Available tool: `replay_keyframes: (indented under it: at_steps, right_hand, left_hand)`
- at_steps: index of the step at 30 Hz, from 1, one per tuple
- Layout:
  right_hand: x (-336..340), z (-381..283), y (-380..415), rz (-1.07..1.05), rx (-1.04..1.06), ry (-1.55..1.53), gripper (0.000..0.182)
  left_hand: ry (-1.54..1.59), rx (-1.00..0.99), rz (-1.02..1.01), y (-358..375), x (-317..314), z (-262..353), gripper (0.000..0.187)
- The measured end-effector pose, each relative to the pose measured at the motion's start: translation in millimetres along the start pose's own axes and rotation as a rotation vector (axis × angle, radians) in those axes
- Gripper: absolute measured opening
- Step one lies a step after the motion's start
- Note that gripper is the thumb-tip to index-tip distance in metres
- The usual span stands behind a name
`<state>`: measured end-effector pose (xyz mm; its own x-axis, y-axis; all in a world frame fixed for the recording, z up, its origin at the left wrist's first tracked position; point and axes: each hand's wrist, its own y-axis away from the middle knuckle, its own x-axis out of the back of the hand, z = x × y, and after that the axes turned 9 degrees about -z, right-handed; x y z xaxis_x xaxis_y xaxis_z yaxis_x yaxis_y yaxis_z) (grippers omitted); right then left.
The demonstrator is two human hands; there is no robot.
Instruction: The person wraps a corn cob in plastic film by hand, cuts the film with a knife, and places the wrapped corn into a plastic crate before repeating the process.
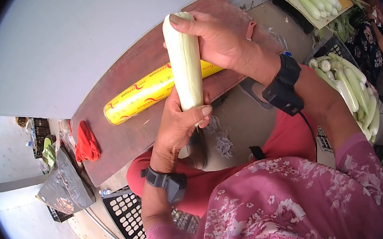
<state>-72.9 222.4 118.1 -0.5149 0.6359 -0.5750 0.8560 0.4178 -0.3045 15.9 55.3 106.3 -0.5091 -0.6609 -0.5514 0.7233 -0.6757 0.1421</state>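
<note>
Above the table, I hold what looks like an ear of corn in its pale green husk [184,63], nearly upright, with fine ribs running along it. My right hand [215,36] grips its upper end, the thumb lying over the top. Around the lower end, my left hand [183,119] is closed, its thumb pressed across the front. Behind the ear lies a yellow roll of plastic wrap [139,94] with red print, partly covered by the corn and my hands.
The roll rests on a reddish-brown table [123,141] beside a red cloth [86,142]. More pale green ears [350,85] fill a crate at right; several others [317,0] lie on a board. A black crate [126,216] stands lower left, near a grey bag [67,185]. Another person's arm [380,36] shows far right.
</note>
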Motion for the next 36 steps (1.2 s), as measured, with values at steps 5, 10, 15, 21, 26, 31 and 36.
replay_keyframes:
  at_steps: [5,10,15,21,26,31,36]
  right_hand:
    - [4,0,1,-0.019,0.004,0.089,0.033]
    - [-4,-10,0,0.07,0.076,0.208,0.034]
    - [7,-23,-10,0.091,0.174,0.13,0.034]
    - [14,-46,-2,0.11,0.088,-0.084,0.034]
    - [10,-40,1,0.108,0.045,0.007,0.033]
    - [1,-15,2,0.088,0.084,0.073,0.034]
    - [-1,-7,2,0.118,0.078,0.173,0.035]
  left_hand:
    - [-0.114,0.003,0.052,-2,-1,-6,0.058]
    - [-0.47,-0.09,0.275,-7,-4,-21,0.052]
    - [-0.439,0.084,0.35,-10,12,-47,0.037]
    - [-0.449,-0.001,0.403,-5,31,-11,0.015]
    - [-0.055,-0.194,0.337,-10,37,7,0.043]
    - [0.039,-0.221,0.134,-14,11,9,0.065]
    - [-0.237,-0.023,0.153,-9,5,2,0.055]
